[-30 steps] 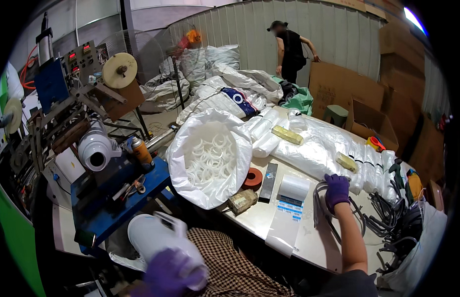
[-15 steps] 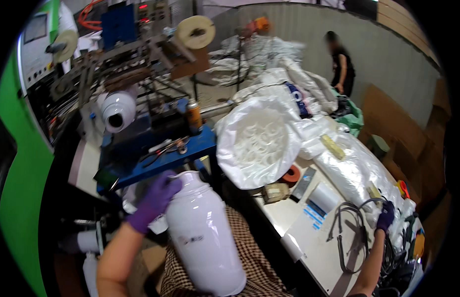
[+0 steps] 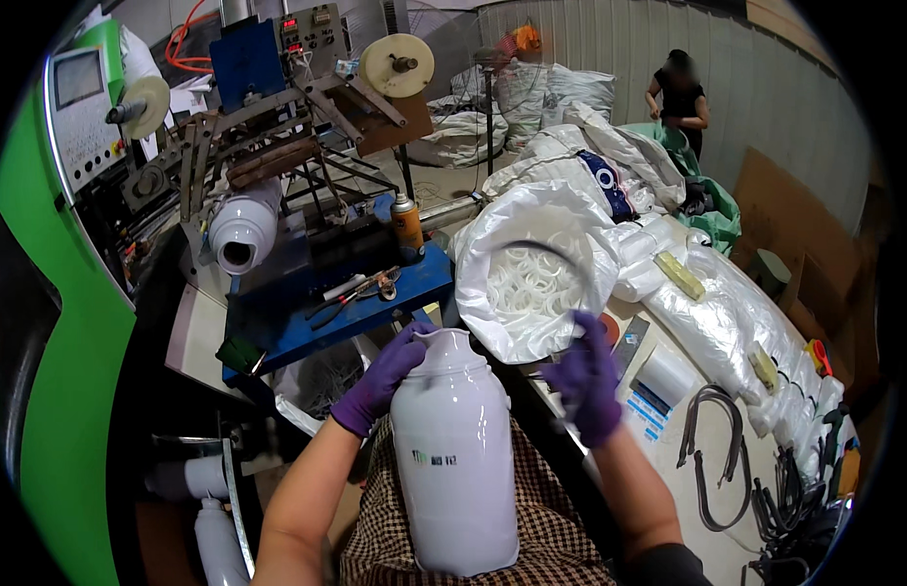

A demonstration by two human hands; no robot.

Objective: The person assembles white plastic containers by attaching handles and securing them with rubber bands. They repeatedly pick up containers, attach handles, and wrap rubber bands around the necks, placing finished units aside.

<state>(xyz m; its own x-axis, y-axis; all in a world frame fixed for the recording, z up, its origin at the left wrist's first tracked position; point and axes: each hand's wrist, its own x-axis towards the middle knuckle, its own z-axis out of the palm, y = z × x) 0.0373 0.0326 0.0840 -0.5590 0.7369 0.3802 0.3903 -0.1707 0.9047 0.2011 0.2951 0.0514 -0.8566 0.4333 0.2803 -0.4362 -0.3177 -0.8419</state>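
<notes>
A large glossy white plastic bottle (image 3: 455, 469) stands on my lap, its neck up and small print on its front. My left hand (image 3: 383, 383) is closed around the side of its neck. Right of the bottle, raised over the table's edge, my right hand (image 3: 587, 383) is blurred by motion. From its fingers a dark grey strap (image 3: 546, 246) seems to arc up and over toward the bottle's mouth, also smeared. More grey straps (image 3: 738, 459) lie on the white table (image 3: 624, 503) at my right.
An open white sack (image 3: 473, 259) of white plastic rings stands ahead. On the blue bench (image 3: 429, 278) are pliers (image 3: 341, 301) and a spray can (image 3: 406, 225). A machine holds another white bottle (image 3: 243, 234). A person (image 3: 680, 98) stands at the far right.
My right hand has come left from the strap pile toward the bottle, apparently bringing a strap. The bottle is more upright. The view has shifted, and the far person has turned.
</notes>
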